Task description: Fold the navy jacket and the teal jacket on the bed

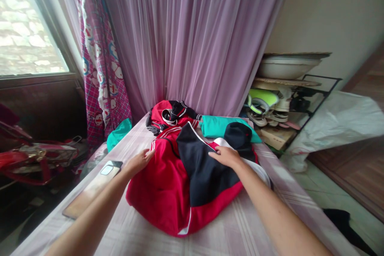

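A red and black sports jacket [162, 180] with white piping and striped edging lies spread over the checked cloth of the table or bed [144, 236]. My left hand [143, 161] is closed on its left edge, by the white stripes. On the other side, my right hand [225, 156] pinches the jacket's upper right part, where black fabric meets red and white. Right behind that hand, a bunched black piece of cloth [238, 138] rests against a folded turquoise garment [214, 126].
At the far end lies a crumpled red and black garment [162, 114]. A phone [90, 192] lies beside my left forearm. Turquoise cloth [119, 133] hangs at the left edge. Purple curtains [186, 48] close off the back; a shoe rack [318, 106] and white plastic sheet [339, 124] stand right.
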A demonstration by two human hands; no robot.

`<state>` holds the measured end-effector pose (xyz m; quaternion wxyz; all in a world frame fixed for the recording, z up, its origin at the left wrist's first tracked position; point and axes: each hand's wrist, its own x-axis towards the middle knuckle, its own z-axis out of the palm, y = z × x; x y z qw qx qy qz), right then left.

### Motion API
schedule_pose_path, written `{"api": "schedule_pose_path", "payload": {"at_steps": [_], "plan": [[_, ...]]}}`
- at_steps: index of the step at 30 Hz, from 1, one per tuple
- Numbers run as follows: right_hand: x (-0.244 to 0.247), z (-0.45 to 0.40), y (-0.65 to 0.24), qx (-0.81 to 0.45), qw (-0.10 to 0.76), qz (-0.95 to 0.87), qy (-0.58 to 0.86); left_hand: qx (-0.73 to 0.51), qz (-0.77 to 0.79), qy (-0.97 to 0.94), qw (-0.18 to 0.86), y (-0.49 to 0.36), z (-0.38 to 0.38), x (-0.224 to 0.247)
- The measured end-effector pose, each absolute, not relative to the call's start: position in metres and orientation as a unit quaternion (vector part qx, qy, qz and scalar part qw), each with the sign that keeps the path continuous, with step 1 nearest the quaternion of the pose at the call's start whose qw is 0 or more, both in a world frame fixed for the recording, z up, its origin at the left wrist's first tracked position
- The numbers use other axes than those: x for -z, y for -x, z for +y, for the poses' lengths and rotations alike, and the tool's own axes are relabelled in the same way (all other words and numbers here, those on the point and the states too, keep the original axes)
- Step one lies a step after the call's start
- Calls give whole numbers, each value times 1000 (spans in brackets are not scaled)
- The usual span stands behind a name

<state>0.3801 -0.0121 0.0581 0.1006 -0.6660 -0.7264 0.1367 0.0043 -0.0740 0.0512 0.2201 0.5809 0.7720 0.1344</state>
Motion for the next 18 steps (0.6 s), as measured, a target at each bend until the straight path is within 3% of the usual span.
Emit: {"api": "schedule_pose_path", "payload": {"at_steps": [4, 8, 10, 14, 16, 18], "plan": [[-67, -27, -374, -131, 124, -760, 624, -140, 771, -573, 239, -10, -76, -44], [-100, -55, -413, -292, 234, -747, 550, -147, 755, -592, 239, -13, -87, -39], [-115, -80, -434, -384, 189, -742, 517, -146, 752, -603, 222, -13, -91, -36], [-125, -120, -461, -482, 13, -744, 462, -135, 745, -622, 199, -15, -94, -30], [-118, -119, -470, -469, 36, -729, 497, -131, 745, -625, 193, -17, -94, -30], [-105, -107, -476, -374, 135, -712, 578, -125, 748, -623, 190, -19, -94, -30]]}}
